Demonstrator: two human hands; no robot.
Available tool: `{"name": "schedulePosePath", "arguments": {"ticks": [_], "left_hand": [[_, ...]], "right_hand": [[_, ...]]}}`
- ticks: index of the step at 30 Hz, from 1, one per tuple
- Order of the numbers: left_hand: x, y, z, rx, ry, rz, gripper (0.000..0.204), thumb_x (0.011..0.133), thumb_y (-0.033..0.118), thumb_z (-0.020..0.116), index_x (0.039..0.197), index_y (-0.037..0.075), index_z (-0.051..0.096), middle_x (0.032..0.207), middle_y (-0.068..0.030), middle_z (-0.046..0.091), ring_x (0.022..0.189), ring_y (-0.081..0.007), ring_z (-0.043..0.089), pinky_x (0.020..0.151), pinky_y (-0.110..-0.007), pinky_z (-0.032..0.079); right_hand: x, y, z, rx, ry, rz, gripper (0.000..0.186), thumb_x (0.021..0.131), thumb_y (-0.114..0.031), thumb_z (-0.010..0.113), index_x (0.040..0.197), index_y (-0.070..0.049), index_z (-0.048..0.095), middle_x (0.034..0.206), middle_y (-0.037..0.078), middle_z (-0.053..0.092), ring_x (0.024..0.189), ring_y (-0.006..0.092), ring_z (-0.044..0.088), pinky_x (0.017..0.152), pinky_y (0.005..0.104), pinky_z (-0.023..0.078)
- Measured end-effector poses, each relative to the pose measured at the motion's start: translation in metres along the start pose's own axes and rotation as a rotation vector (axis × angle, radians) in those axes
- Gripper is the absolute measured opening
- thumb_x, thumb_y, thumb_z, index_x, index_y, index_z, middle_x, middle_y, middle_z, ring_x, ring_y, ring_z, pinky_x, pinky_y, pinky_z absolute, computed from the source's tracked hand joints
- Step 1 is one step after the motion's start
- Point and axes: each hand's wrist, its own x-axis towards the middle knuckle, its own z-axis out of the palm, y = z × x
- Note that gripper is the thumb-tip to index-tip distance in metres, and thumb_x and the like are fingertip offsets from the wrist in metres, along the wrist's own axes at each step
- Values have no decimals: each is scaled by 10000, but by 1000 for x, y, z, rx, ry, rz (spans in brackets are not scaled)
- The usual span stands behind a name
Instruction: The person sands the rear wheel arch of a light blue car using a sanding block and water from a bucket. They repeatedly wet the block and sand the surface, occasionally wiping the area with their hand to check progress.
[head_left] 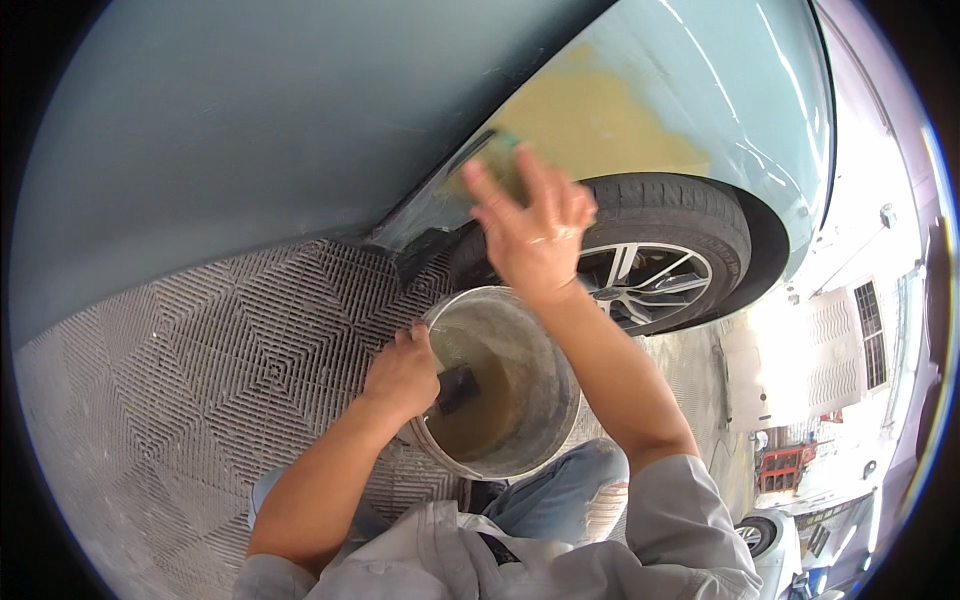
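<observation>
My right hand is closed around a blurred, yellowish-green sanding block, its fingers over the top. The block is against the lower edge of a pale blue car fender, beside a tan patch of filler. My left hand grips the near-left rim of a grey bucket, fingers over the edge. Cloudy brownish water lies in the bucket. A dark rectangular piece shows inside near my left fingers; whether they touch it I cannot tell.
An open car door fills the upper left. Right of the bucket is the front wheel with its tyre. Grey ridged floor matting spreads at left. My knee is close below the bucket. Another car stands at lower right.
</observation>
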Motion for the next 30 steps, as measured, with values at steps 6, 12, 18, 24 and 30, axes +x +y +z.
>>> {"name": "schedulePosePath", "arguments": {"ticks": [6,12,18,24,30], "left_hand": [[2,-3,6,10,8,34,589,833,66,489,1345,-152,296,1166,-351,523,1021,-429,600,875,-443,511],[3,-7,11,24,36,67,610,815,62,506,1335,-172,291,1133,-353,538,979,-429,615,843,-435,525],[2,-8,11,24,57,69,626,803,80,545,1321,-180,310,1128,-342,542,964,-421,621,842,-432,526],[1,-6,9,31,35,71,622,821,95,542,1328,-177,304,1146,-333,534,985,-415,616,859,-424,523],[0,-4,7,21,-6,58,609,835,75,517,1339,-182,291,1175,-344,520,1020,-412,602,878,-422,512]], "right_hand": [[4,2,-1,-101,9,-109,650,674,-252,810,1273,-386,597,1307,90,470,1123,289,442,918,432,339],[9,-1,-7,-89,-73,48,609,667,-231,773,1229,-405,616,1296,33,484,1080,268,452,850,426,353],[18,4,-11,-87,-132,-75,561,715,-183,707,1227,-389,609,1270,25,497,1071,266,439,870,447,359],[18,8,-15,-153,-137,-169,598,667,-266,800,1223,-401,628,1299,55,487,1098,289,455,884,441,362],[11,9,-14,-109,-89,57,601,668,-284,808,1230,-393,626,1288,50,490,1083,287,458,889,434,363]]}}
